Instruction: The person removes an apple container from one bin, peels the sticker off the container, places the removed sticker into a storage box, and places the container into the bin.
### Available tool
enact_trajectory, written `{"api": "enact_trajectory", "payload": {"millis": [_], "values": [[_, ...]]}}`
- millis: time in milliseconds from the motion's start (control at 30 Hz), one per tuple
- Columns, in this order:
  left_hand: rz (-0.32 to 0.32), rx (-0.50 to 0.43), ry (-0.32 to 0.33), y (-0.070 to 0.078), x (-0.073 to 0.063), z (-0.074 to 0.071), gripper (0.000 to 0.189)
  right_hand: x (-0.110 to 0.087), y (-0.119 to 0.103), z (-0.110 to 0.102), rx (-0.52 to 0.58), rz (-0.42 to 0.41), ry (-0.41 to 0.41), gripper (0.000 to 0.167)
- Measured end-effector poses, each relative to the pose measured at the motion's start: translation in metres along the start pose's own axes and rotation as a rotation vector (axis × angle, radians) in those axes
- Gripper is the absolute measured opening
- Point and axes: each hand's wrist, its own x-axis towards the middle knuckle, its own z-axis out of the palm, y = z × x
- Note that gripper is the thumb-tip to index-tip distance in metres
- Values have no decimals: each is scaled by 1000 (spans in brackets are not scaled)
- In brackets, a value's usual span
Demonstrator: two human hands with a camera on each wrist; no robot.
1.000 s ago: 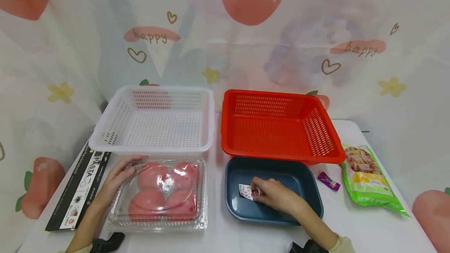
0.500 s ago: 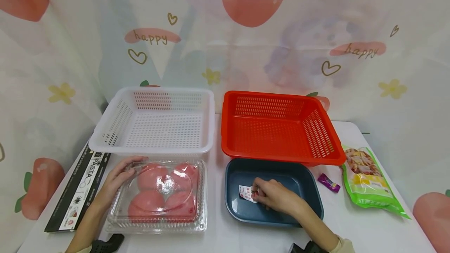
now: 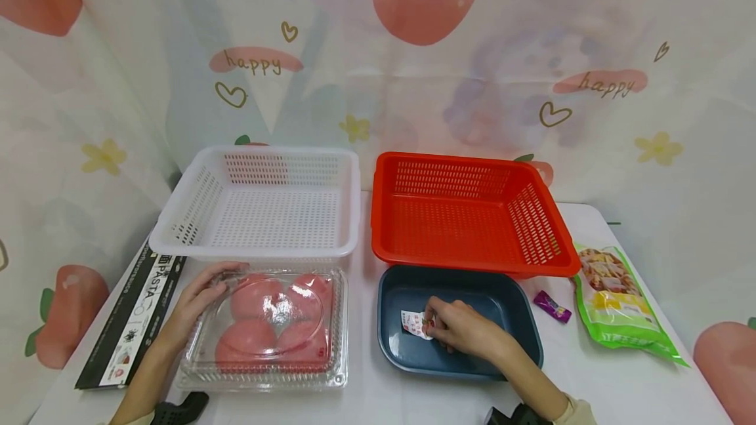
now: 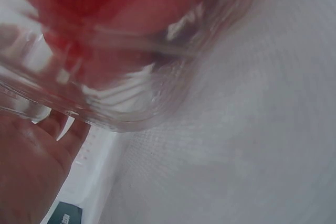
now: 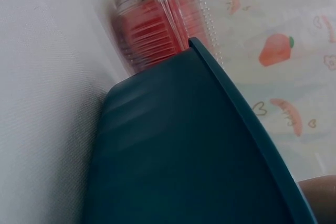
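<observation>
My left hand [image 3: 197, 300] lies along the left side of a clear plastic clamshell box [image 3: 339, 346], its fingers reaching to the far left corner. Inside the box show several round pink-red things [image 3: 254, 297]. The left wrist view has the box's clear wall [image 4: 121, 121] with the hand against it. In the dark blue tray [image 3: 407, 364], my right hand [image 3: 463, 330] pinches the right end of a small white printed packet [image 3: 412, 323]; the fingers cover part of it. The tray's outer wall [image 5: 157, 140] fills most of the right wrist view and hides the fingertips.
Behind stand a white slotted basket [image 3: 254, 251] and a red one [image 3: 472, 264]. A black pasta box [image 3: 126, 326] lies far left, partly under the white basket. At right are a purple-wrapped sweet [image 3: 552, 305] and a green food bag [image 3: 626, 307].
The right fingertips have shifted slightly on the packet, and a reddish part now shows where a white bit stood up between them. The left hand and the clamshell box have stayed put.
</observation>
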Motion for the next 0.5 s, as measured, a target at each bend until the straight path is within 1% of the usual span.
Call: {"api": "enact_trajectory", "payload": {"millis": [500], "values": [[0,4,-3,1,1,0,38,0,-1,1,-10,16,17,14]]}}
